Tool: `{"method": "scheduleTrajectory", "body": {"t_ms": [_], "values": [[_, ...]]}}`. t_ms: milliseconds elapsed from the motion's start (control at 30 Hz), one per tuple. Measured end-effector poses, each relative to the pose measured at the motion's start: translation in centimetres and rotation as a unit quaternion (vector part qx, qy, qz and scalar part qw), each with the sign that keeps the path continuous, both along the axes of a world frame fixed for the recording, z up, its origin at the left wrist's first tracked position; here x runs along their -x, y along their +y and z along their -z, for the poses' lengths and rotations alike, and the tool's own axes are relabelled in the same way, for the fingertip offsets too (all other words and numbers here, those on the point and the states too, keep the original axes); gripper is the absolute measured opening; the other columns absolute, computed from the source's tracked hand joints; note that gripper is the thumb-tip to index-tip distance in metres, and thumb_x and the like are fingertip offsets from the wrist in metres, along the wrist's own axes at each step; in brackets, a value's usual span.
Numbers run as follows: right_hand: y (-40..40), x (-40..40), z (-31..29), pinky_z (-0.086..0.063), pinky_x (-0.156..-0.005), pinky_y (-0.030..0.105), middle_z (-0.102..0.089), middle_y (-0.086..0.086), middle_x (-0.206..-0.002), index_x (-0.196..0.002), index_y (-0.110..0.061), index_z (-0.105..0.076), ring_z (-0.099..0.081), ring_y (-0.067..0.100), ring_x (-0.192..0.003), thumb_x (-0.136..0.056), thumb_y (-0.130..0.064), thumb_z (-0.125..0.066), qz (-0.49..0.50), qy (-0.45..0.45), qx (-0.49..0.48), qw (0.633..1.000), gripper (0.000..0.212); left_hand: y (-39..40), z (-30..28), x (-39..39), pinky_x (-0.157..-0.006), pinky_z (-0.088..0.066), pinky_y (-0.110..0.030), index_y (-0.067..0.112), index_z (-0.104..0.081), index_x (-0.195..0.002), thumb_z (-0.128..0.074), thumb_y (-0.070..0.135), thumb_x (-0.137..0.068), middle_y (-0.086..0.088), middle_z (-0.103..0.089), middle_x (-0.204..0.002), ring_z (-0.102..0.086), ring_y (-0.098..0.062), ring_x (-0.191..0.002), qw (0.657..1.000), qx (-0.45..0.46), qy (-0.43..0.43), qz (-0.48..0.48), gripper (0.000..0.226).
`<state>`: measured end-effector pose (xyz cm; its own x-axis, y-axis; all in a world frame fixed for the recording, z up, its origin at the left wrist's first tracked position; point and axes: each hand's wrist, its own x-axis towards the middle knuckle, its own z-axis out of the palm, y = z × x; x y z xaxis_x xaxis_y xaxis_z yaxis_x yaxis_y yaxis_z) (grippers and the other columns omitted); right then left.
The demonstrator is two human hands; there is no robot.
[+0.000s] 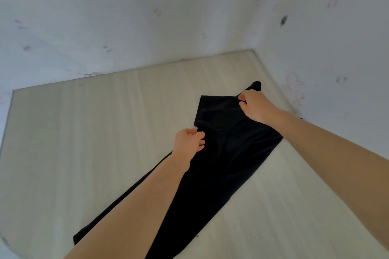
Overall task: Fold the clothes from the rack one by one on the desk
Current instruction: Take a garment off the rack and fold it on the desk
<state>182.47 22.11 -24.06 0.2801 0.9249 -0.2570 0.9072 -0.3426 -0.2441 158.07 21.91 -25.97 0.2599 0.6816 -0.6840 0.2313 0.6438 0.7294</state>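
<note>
1 long black garment of soft fabric (221, 164), trousers by the look of it, lies stretched diagonally across the pale wood-grain desk (84, 143), its wide end toward the far right corner and its narrow end near the front edge. Lying flat and straight like this, it is ready for a clean fold. Both hands hold the wide end: the left hand (189, 143) pinches the near-side edge with curled fingers, and the right hand (255, 105) grips the far corner, where a small point of cloth sticks up past the knuckles. Holding 2 corners likely keeps that edge taut and square. White walls marked with faint pink scribbles (294, 88) meet behind the desk.
</note>
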Motion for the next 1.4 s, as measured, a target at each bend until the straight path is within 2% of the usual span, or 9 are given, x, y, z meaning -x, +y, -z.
{"method": "scheduleTrajectory", "body": {"t_ms": [200,300,433,667,933,1067,1200,1300,1400], "values": [[4.8,0.6,2.3,-0.027,-0.110,0.034,-0.046,0.015,-0.141,-0.145,-0.005,-0.031,-0.045,0.031,-0.128,-0.100,-0.017,-0.043,0.009,0.011,0.074,0.997,0.049,2.4,1.5,-3.1,-0.067,-0.057,-0.025,0.001,-0.062,-0.104,-0.075,0.014,-0.083,-0.013,-0.065,-0.098,-0.069,-0.023,-0.088,0.986,0.108,-0.045,-0.116,0.028],[5.7,0.2,3.1,-0.025,-0.109,0.032,-0.051,0.012,-0.137,-0.141,-0.007,-0.039,-0.048,0.030,-0.125,-0.099,-0.014,-0.046,0.011,0.012,0.103,0.995,0.044,3.8,1.6,-4.1,-0.063,-0.056,-0.023,0.002,-0.064,-0.096,-0.076,0.010,-0.082,-0.010,-0.066,-0.085,-0.066,-0.019,-0.074,0.989,0.083,-0.019,-0.120,0.019],[6.2,-0.1,2.0,-0.040,-0.094,0.028,-0.066,0.010,-0.114,-0.115,-0.007,-0.067,-0.059,0.026,-0.105,-0.095,-0.009,-0.051,0.028,0.083,0.028,0.996,0.025,6.4,0.7,-4.1,-0.058,-0.053,-0.021,0.003,-0.067,-0.097,-0.069,0.003,-0.084,-0.007,-0.060,-0.069,-0.056,-0.014,-0.057,0.992,-0.020,0.014,-0.122,0.013],[2.2,-1.3,-2.9,-0.044,-0.076,0.017,-0.062,-0.002,-0.092,-0.093,-0.014,-0.070,-0.059,0.013,-0.090,-0.088,-0.006,-0.062,0.181,0.255,-0.216,0.925,0.012,4.7,-3.5,-3.3,-0.073,-0.049,-0.013,0.025,-0.065,-0.100,-0.066,0.011,-0.086,0.014,-0.065,-0.091,-0.061,-0.002,-0.084,0.948,-0.314,0.044,0.029,0.020],[-11.0,-4.6,1.7,-0.047,-0.091,0.038,-0.061,0.001,-0.096,-0.076,-0.022,-0.069,-0.059,0.021,-0.099,-0.075,0.013,-0.063,0.093,0.141,-0.087,0.982,0.035,-4.8,0.6,-2.9,-0.083,-0.045,-0.021,0.027,-0.057,-0.103,-0.063,0.030,-0.090,0.018,-0.055,-0.094,-0.049,-0.003,-0.092,0.784,-0.468,0.135,0.385,0.015],[-13.4,-4.0,3.5,-0.029,-0.100,0.028,-0.044,0.001,-0.132,-0.109,-0.024,-0.064,-0.035,0.025,-0.126,-0.079,-0.004,-0.070,-0.002,0.090,0.036,0.995,0.037,-6.1,2.6,-3.3,-0.086,-0.042,-0.024,0.025,-0.057,-0.113,-0.058,0.032,-0.094,0.012,-0.057,-0.106,-0.048,-0.009,-0.099,0.756,-0.470,0.187,0.414,0.020],[-14.4,-2.9,3.7,-0.036,-0.105,0.035,-0.021,-0.001,-0.153,-0.136,-0.029,-0.039,-0.020,0.028,-0.136,-0.078,-0.003,-0.064,-0.115,-0.047,0.048,0.991,0.068,-6.2,3.1,-3.6,-0.090,-0.042,-0.026,0.025,-0.059,-0.115,-0.056,0.033,-0.095,0.012,-0.052,-0.114,-0.046,-0.011,-0.107,0.736,-0.485,0.198,0.428,0.022],[-15.0,-2.5,4.1,-0.042,-0.102,0.038,-0.019,0.000,-0.153,-0.137,-0.027,-0.035,-0.023,0.029,-0.136,-0.076,-0.008,-0.067,-0.151,-0.072,0.032,0.985,0.072,-6.2,3.1,-3.6,-0.087,-0.045,-0.028,0.025,-0.063,-0.105,-0.056,0.030,-0.095,0.012,-0.055,-0.108,-0.049,-0.010,-0.102,0.743,-0.471,0.196,0.433,0.013],[-15.6,-2.5,4.4,-0.044,-0.100,0.039,-0.025,0.001,-0.150,-0.129,-0.028,-0.042,-0.027,0.029,-0.134,-0.074,-0.019,-0.074,-0.146,-0.039,0.015,0.988,0.064,-5.7,2.7,-3.8,-0.078,-0.049,-0.024,0.024,-0.063,-0.091,-0.060,0.027,-0.093,0.011,-0.062,-0.088,-0.056,-0.007,-0.085,0.835,-0.393,0.145,0.358,0.005]]}}
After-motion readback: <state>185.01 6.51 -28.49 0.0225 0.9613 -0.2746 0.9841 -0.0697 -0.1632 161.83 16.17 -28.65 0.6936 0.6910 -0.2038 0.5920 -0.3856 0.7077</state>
